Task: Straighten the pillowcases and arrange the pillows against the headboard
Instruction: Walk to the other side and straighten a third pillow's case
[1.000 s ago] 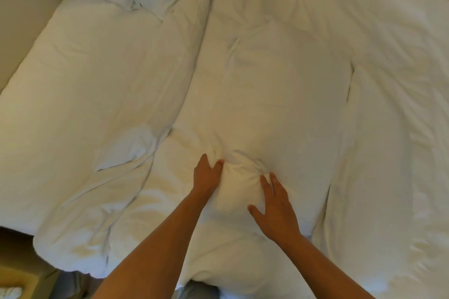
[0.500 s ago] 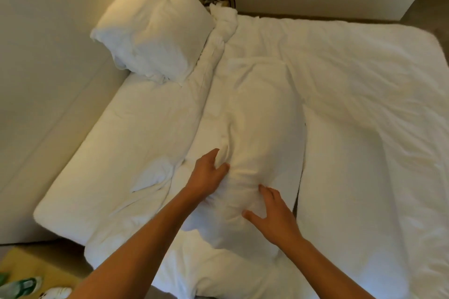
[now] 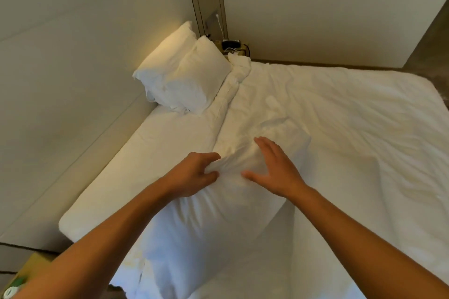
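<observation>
A white pillow [image 3: 213,226] lies lengthwise in front of me on the white bed [image 3: 352,128]. My left hand [image 3: 194,175] pinches a fold of its pillowcase between thumb and fingers. My right hand [image 3: 277,167] rests flat on the pillow beside it, fingers straight and spread. Two more white pillows [image 3: 182,80] are piled at the far left corner of the bed against the padded headboard [image 3: 60,104]; their cases look creased.
A rumpled white duvet [image 3: 315,109] covers the right of the bed, its bunched edge running to the far corner. A bedside stand with cables [image 3: 233,46] sits beyond. A yellow mat with shoes [image 3: 21,279] lies on the floor at lower left.
The view has tilted up, showing the wall and far corner. The pillow has come nearer me and my hands have shifted up it; the left hand now pinches the case.
</observation>
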Available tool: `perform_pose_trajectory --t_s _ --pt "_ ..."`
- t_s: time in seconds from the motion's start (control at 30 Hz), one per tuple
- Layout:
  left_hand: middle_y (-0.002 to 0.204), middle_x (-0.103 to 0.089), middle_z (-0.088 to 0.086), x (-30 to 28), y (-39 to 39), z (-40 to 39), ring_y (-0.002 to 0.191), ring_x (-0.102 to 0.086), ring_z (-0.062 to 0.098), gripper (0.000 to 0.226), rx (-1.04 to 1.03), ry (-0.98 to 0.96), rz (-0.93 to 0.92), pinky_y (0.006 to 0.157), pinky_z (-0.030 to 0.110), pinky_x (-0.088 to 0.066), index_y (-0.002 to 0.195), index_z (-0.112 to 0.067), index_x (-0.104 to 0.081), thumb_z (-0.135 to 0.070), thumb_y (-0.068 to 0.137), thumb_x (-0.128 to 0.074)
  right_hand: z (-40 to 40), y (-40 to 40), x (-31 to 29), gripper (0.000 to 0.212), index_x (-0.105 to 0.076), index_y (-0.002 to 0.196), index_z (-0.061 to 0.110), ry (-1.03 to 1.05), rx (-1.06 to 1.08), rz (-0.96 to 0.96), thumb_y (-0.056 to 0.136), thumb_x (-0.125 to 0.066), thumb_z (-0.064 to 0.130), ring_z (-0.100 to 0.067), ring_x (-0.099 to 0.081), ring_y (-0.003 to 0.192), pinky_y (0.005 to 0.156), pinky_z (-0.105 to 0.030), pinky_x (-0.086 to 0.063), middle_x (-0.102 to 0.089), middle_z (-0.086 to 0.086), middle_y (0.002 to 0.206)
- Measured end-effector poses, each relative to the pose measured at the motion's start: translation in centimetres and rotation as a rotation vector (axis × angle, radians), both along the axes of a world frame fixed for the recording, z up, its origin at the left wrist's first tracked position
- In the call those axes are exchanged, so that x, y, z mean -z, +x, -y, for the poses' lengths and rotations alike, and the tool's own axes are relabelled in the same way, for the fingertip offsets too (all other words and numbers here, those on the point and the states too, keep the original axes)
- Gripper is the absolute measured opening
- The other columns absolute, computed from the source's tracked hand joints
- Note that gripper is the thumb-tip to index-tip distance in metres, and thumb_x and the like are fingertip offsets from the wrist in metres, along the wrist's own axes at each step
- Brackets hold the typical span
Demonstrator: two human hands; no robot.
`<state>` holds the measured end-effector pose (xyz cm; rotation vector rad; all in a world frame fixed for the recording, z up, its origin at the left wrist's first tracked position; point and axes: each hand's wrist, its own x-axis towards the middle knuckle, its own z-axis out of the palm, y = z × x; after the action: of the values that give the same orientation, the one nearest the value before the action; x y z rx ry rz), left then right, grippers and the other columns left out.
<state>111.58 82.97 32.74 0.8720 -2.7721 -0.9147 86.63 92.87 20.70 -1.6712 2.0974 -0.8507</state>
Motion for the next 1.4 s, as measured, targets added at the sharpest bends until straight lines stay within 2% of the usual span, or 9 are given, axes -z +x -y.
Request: perform_pose_trajectory --t_s 0.13,0.23,0.37,0.6,0.7,0.83,1.07,1.2,1.4 --pt "0.095 -0.074 -0.002 -4.3 3.5 0.6 0.081 -0.068 0.013 0.017 0.062 -0.099 0.020 0.076 0.035 -0.056 0.109 -0.017 -0.072 -0.013 0.095 -0.064 2.7 1.7 -0.7 0.099 -0.033 0.157 0.034 0.012 -0.224 -0.244 0.081 -0.037 0.097 -0.013 -0.028 0.154 0.127 -0.031 -0.008 -0.037 0.008 0.163" --pt "0.100 -0.073 -0.011 -6.3 7.1 1.0 0.084 -0.067 0.003 0.021 0.054 -0.133 0.041 0.076 0.017 -0.052 0.114 -0.021 -0.072 -0.014 0.095 -0.065 4.1 3.3 -0.3 0.092 -0.046 0.147 0.031 -0.010 -0.239 -0.269 0.082 -0.039 0.095 -0.014 -0.045 0.139 0.128 -0.037 -0.021 -0.052 0.008 0.146" --pt "0.098 -0.071 -0.022 -7.1 12.7 1.2 0.089 -0.068 -0.002 0.023 -0.023 -0.121 0.016 0.076 0.008 -0.048 0.112 -0.028 -0.073 -0.014 0.095 -0.065 5.4 7.5 0.5 0.068 -0.059 0.101 0.034 0.016 -0.232 -0.187 0.083 -0.034 0.095 -0.015 -0.061 0.094 0.079 -0.034 -0.050 -0.060 0.014 0.101" --pt "0.097 -0.074 -0.008 -6.0 21.0 1.3 0.088 -0.069 0.009 0.021 -0.124 -0.152 0.025 0.079 0.032 -0.056 0.108 -0.020 -0.074 -0.008 0.095 -0.065 5.7 16.0 3.3 0.061 -0.059 0.112 0.035 -0.016 -0.149 -0.065 0.083 -0.047 0.087 -0.006 -0.056 0.094 0.080 -0.031 -0.048 -0.055 0.020 0.109" --pt "0.098 -0.074 -0.006 -4.8 23.1 1.5 0.087 -0.069 0.013 0.019 -0.139 -0.156 0.035 0.079 0.039 -0.057 0.110 -0.020 -0.074 -0.011 0.096 -0.064 6.3 17.0 3.1 0.071 -0.061 0.097 0.031 0.021 -0.208 -0.276 0.083 -0.031 0.093 -0.020 -0.060 0.096 0.084 -0.037 -0.045 -0.064 0.007 0.102" --pt "0.101 -0.074 -0.011 -3.4 24.9 1.7 0.090 -0.069 0.006 0.019 -0.153 -0.132 0.008 0.080 0.031 -0.058 0.112 -0.025 -0.074 -0.017 0.098 -0.064 5.4 16.3 3.7 0.072 -0.054 0.082 0.032 0.063 -0.248 -0.303 0.085 -0.018 0.095 -0.018 -0.061 0.086 0.085 -0.036 -0.046 -0.061 0.010 0.087" --pt "0.097 -0.073 -0.016 -1.9 26.9 1.9 0.091 -0.069 0.007 0.018 -0.166 -0.073 -0.027 0.076 0.016 -0.053 0.109 -0.028 -0.075 -0.017 0.096 -0.067 2.6 17.0 6.0 0.068 -0.054 0.102 0.034 0.143 -0.231 -0.204 0.088 -0.023 0.092 -0.015 -0.064 0.080 0.071 -0.032 -0.049 -0.074 0.004 0.099" --pt "0.095 -0.071 -0.018 -0.9 27.8 2.7 0.087 -0.066 0.003 0.016 -0.169 -0.114 0.021 0.072 0.014 -0.049 0.109 -0.028 -0.073 -0.021 0.096 -0.067 1.9 17.0 5.7 0.075 -0.053 0.090 0.034 0.180 -0.174 -0.264 0.079 -0.019 0.100 -0.015 -0.062 0.069 0.063 -0.033 -0.048 -0.065 0.009 0.077" --pt "0.092 -0.073 -0.006 0.4 29.0 4.6 0.078 -0.066 0.013 0.015 -0.244 -0.253 0.091 0.071 0.037 -0.057 0.108 -0.024 -0.069 -0.031 0.095 -0.069 1.3 15.3 2.9 0.071 -0.048 0.073 0.033 0.026 -0.133 -0.262 0.075 -0.030 0.101 -0.016 -0.051 0.060 0.053 -0.022 -0.034 -0.055 0.011 0.065"
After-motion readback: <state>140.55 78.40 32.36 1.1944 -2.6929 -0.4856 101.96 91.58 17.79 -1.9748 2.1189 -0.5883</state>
